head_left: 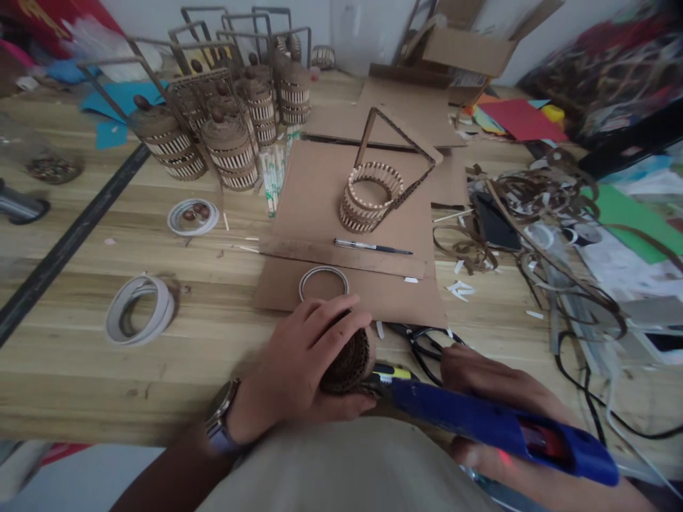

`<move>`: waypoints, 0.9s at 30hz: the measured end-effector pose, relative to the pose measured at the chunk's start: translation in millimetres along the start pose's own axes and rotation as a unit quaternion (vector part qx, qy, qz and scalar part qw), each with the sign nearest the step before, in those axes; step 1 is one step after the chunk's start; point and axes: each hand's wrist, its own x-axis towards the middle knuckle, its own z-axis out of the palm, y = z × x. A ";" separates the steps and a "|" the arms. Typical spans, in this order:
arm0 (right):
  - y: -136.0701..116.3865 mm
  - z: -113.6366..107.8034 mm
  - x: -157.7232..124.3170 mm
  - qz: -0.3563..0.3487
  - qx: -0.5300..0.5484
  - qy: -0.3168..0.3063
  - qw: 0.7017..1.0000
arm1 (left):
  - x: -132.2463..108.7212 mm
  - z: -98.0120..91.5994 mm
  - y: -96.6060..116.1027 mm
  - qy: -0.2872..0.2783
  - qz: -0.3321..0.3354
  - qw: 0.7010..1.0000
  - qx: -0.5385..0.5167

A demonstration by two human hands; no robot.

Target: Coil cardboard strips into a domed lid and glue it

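Fingers (346, 328) of the left hand (296, 359) bend over the roll (349, 363), a little spread, thumb (344, 405) along its near edge, so a wide hold rather than a pinch. Right hand (496, 380) is wrapped round the glue gun (459, 416); nozzle (378, 385) is at the roll's near right edge, touching or just short, can't tell which. Roll is by the near edge of the table (64, 384), just in front of the person's shirt (352, 469) and nearer than the ring (324, 269) on the cardboard (282, 288). My read: light, ridged so not slippery, fairly firm as wound, but would crush or work loose under a hard squeeze. Best hold is round the outer wall, skin clear of the nozzle, which may be hot. Hidden: much of the roll's top and left side, under the hand, so can't judge depth or whether it rests on anything. Trigger isn't visible, nor any glue. Black loops (424, 348) past the nozzle may be scissor handles, hard to make out
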 end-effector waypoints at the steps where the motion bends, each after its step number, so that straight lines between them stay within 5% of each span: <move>1: -0.2 -0.1 0.1 -0.003 0.000 0.003 1.000 | 0.0 0.1 0.0 0.000 0.001 1.000 0.001; 27: -9.0 -0.4 5.4 -0.040 -0.055 0.024 0.997 | 0.3 -0.5 0.7 -0.003 0.010 1.000 0.019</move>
